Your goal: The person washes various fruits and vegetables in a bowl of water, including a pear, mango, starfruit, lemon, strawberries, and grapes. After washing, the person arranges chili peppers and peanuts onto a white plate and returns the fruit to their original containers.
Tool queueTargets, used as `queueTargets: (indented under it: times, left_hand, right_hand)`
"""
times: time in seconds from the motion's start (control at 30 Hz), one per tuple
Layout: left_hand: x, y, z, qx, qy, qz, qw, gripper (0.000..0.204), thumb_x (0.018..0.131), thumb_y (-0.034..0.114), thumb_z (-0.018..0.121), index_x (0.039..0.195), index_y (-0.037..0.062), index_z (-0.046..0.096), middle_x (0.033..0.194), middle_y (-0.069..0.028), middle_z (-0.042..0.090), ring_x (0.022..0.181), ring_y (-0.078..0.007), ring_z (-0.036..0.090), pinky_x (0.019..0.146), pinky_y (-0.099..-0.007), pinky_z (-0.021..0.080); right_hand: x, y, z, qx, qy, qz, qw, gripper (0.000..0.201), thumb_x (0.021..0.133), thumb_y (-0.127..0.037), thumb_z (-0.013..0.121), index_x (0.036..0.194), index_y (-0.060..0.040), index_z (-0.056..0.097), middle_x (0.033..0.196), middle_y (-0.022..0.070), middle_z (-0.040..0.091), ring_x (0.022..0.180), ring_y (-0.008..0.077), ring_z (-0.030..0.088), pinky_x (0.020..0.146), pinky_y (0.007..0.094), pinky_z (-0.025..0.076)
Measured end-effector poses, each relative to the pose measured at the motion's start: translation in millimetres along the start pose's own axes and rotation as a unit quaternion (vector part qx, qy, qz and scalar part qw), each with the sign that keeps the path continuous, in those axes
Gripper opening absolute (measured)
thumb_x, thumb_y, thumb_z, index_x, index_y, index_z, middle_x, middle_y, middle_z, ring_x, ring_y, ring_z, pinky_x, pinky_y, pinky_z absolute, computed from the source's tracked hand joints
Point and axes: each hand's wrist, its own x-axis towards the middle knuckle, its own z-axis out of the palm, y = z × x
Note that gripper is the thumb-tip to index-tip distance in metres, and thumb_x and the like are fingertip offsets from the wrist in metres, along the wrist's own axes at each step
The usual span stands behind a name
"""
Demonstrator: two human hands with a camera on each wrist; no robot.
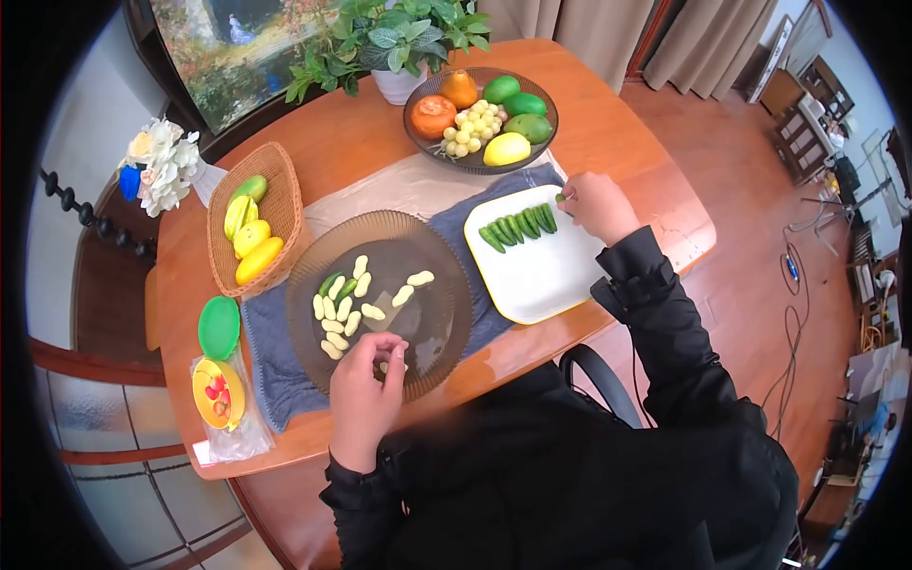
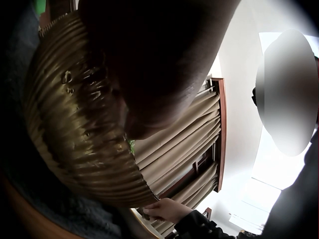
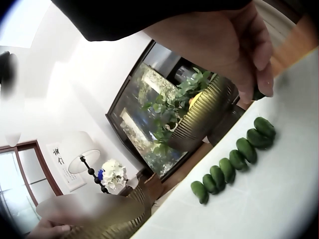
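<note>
- Brown wooden table [image 1: 608, 123] fills the centre of the head view, a blue cloth [image 1: 266, 351] spread across it.
- Right hand [image 1: 598, 204], right of centre, pinches a small green cucumber-like piece [image 3: 259, 93] over the white tray's upper right edge.
- Left hand [image 1: 370, 389] hangs over the near rim of the brown ribbed bowl [image 1: 437, 323], fingers curled; whether they hold anything I cannot tell.
- Likeliest trouble: so little of the pinched piece shows that a loose pinch could drop it outside the tray, or a low fingertip could nudge the tight row askew.
- Right sleeve [image 1: 655, 294] comes close to the tray's side; a careless elbow might shove it towards the table edge.
- White tray [image 1: 532, 285]: a row of green pieces [image 1: 518, 226] along its upper part.
- Ribbed bowl, centre left: pale peanut-shaped pieces [image 1: 344, 309] and a few green ones.
- Fruit bowl [image 1: 429, 85], top centre: grapes, orange, yellow and green fruit.
- Wicker basket [image 1: 275, 176], upper left: yellow and green produce.
- Yellow bowl [image 1: 202, 380], lower left: red pieces.
</note>
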Motion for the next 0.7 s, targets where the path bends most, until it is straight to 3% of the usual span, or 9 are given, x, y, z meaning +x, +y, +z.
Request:
queueTargets:
  times: [0.1, 0.17, 0.3, 0.4, 0.47, 0.53, 0.63, 0.7]
  left_hand:
    - [-1, -2, 1, -0.002, 0.003, 0.003, 1.000, 0.009, 0.107, 0.005, 0.068, 0.114, -0.0007, 0.069, 0.103, -0.0110, 0.082, 0.088, -0.0174, 0.077, 0.079, -0.0305, 0.059]
    - [-1, -3, 2, -0.009, 0.021, 0.006, 1.000, 0.012, 0.103, 0.010, 0.073, 0.112, 0.0025, 0.070, 0.101, -0.0111, 0.081, 0.085, -0.0241, 0.078, 0.078, -0.0366, 0.059]
    - [-1, 1, 0, -0.007, 0.015, -0.001, 1.000, 0.012, 0.104, 0.010, 0.073, 0.112, 0.0020, 0.070, 0.100, -0.0114, 0.081, 0.085, -0.0242, 0.078, 0.078, -0.0368, 0.059]
    - [0, 4, -2, -0.005, 0.003, -0.002, 1.000, 0.010, 0.107, 0.007, 0.069, 0.114, -0.0001, 0.069, 0.103, -0.0108, 0.082, 0.088, -0.0189, 0.077, 0.079, -0.0319, 0.058]
    - [0, 5, -2, -0.008, 0.008, 0.000, 1.000, 0.012, 0.104, 0.010, 0.072, 0.112, 0.0018, 0.070, 0.101, -0.0116, 0.081, 0.086, -0.0245, 0.078, 0.078, -0.0368, 0.060]
    - [0, 5, -2, -0.004, 0.009, 0.005, 1.000, 0.012, 0.104, 0.010, 0.072, 0.113, 0.0019, 0.070, 0.101, -0.0117, 0.081, 0.086, -0.0245, 0.078, 0.078, -0.0368, 0.060]
    - [0, 5, -3, 0.000, 0.007, 0.005, 1.000, 0.012, 0.104, 0.010, 0.072, 0.113, 0.0021, 0.070, 0.101, -0.0116, 0.081, 0.086, -0.0246, 0.078, 0.079, -0.0370, 0.059]
    - [0, 4, -3, 0.000, 0.006, 0.001, 1.000, 0.012, 0.104, 0.010, 0.072, 0.113, 0.0022, 0.070, 0.101, -0.0114, 0.081, 0.086, -0.0246, 0.078, 0.079, -0.0371, 0.059]
  right_hand:
    - [8, 5, 8, -0.024, -0.052, 0.013, 0.998, 0.020, 0.093, -0.013, 0.082, 0.105, 0.0041, 0.080, 0.085, 0.0229, 0.078, 0.082, 0.0363, 0.080, 0.079, 0.0457, 0.063]
    - [10, 1, 7, -0.009, -0.056, 0.022, 0.998, 0.021, 0.094, -0.012, 0.082, 0.103, 0.0067, 0.079, 0.083, 0.0223, 0.078, 0.077, 0.0339, 0.081, 0.077, 0.0442, 0.063]
    - [15, -12, 2, -0.031, -0.085, 0.018, 0.996, 0.024, 0.096, -0.010, 0.081, 0.099, 0.0124, 0.076, 0.080, 0.0210, 0.078, 0.068, 0.0274, 0.081, 0.073, 0.0410, 0.064]
    - [20, -19, 1, -0.048, -0.113, 0.061, 0.991, 0.025, 0.097, -0.012, 0.082, 0.098, 0.0120, 0.076, 0.082, 0.0215, 0.078, 0.069, 0.0286, 0.081, 0.073, 0.0416, 0.064]
    - [22, -17, 4, -0.048, -0.114, 0.062, 0.990, 0.026, 0.097, -0.013, 0.082, 0.098, 0.0119, 0.076, 0.082, 0.0221, 0.078, 0.069, 0.0290, 0.081, 0.073, 0.0422, 0.064]
    - [23, -16, 6, -0.048, -0.115, 0.064, 0.990, 0.026, 0.097, -0.014, 0.082, 0.097, 0.0117, 0.075, 0.083, 0.0228, 0.078, 0.068, 0.0293, 0.081, 0.073, 0.0429, 0.064]
    - [23, -13, 8, -0.021, -0.115, 0.080, 0.990, 0.028, 0.097, -0.015, 0.082, 0.099, 0.0121, 0.075, 0.087, 0.0247, 0.079, 0.076, 0.0337, 0.082, 0.076, 0.0451, 0.064]
    - [26, -5, 12, -0.053, -0.112, 0.046, 0.991, 0.028, 0.096, -0.015, 0.083, 0.100, 0.0116, 0.075, 0.092, 0.0269, 0.078, 0.088, 0.0388, 0.081, 0.080, 0.0472, 0.064]
